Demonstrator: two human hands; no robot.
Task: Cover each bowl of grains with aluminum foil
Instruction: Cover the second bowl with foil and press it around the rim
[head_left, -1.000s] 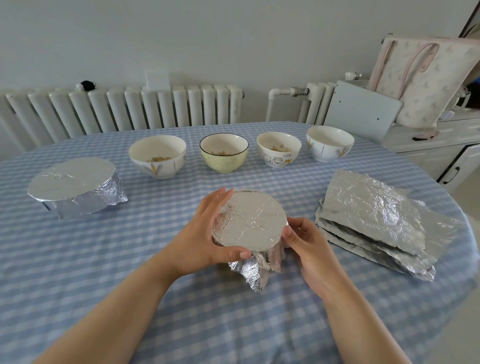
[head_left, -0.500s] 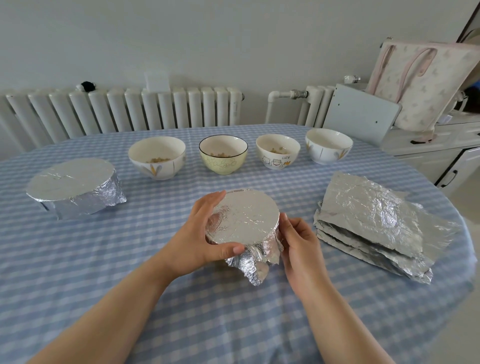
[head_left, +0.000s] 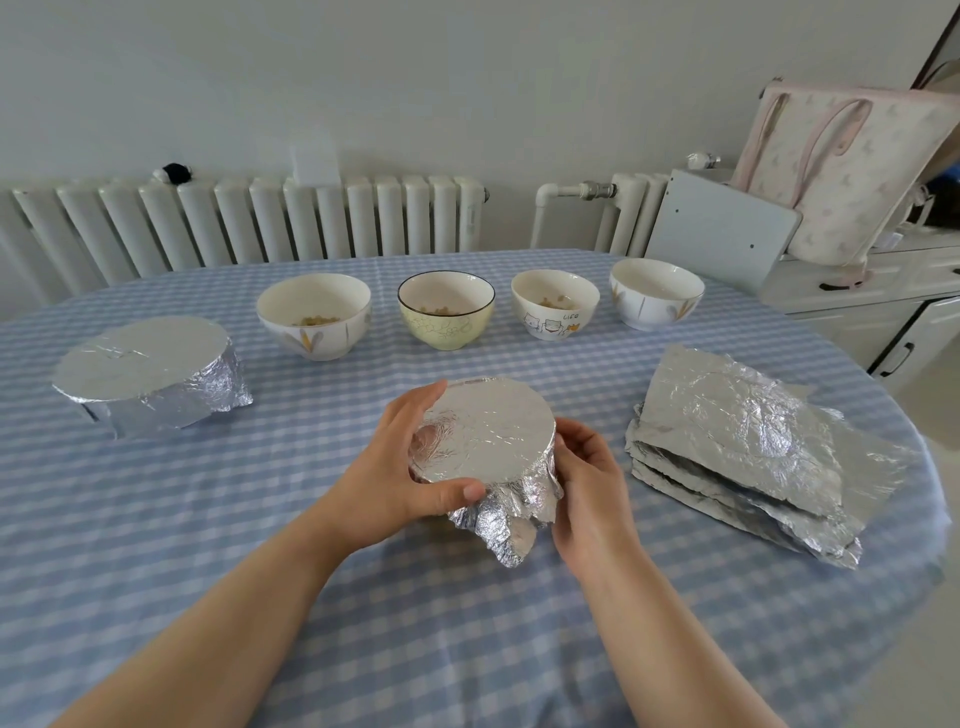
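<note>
A foil-covered bowl (head_left: 485, 434) sits in the middle of the table, its foil skirt crumpled down the near side. My left hand (head_left: 395, 467) grips its left rim, thumb across the near edge. My right hand (head_left: 589, 473) curls against the foil on its right side. A second foil-covered bowl (head_left: 145, 366) stands at the far left. Several uncovered bowls line the back: a white one (head_left: 314, 314), a yellow-green one (head_left: 445, 310), a cartoon one (head_left: 555, 305) and a white one at the right (head_left: 656, 293). A stack of foil sheets (head_left: 748, 441) lies at the right.
The round table wears a blue checked cloth (head_left: 260, 519). White radiators (head_left: 249, 218) run along the wall behind. A grey board (head_left: 719, 228), a pale tote bag (head_left: 841, 171) and a white cabinet (head_left: 883, 306) stand past the table's right edge.
The covered bowl and both hands have shifted slightly left and toward me. My right hand has moved in closer, its fingers now against the foil on the bowl's right side.
</note>
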